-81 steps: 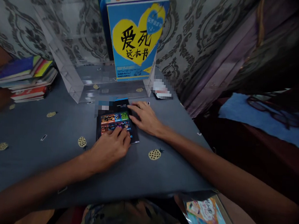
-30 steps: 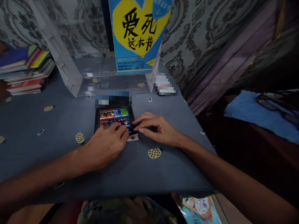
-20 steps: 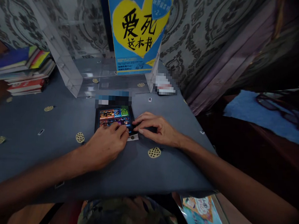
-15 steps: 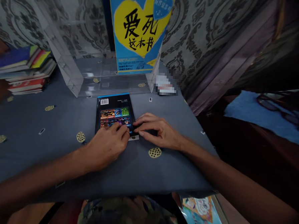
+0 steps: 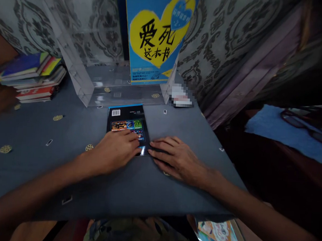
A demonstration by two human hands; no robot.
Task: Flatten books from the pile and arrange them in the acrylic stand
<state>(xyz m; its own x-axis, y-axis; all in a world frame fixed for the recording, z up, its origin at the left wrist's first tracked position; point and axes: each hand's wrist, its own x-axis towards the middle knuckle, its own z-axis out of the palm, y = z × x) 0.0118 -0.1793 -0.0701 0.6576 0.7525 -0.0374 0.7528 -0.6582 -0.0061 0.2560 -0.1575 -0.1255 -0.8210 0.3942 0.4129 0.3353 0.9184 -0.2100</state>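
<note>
A dark book [image 5: 126, 118] lies back cover up on the blue-grey tablecloth [image 5: 68, 130], with a barcode at its far left corner and a row of colourful pictures. My left hand [image 5: 115, 152] lies on the book's near half, fingers stretched over the cover. My right hand [image 5: 175, 158] rests flat on the cloth just right of the book. Its fingertips touch the book's near right corner. Neither hand grips anything.
A clear acrylic stand [image 5: 79, 76] at the back of the table holds an upright blue book with a yellow heart [image 5: 157, 37]. A stack of books [image 5: 33, 78] sits at the far left. A small blurred item [image 5: 182, 97] lies right of the stand. Another book [image 5: 219, 235] lies below the table edge.
My right hand went from a curled pinch at the book's near right corner to lying flat. The small pale strip seen at that corner is no longer visible. My left hand stays on the book.
</note>
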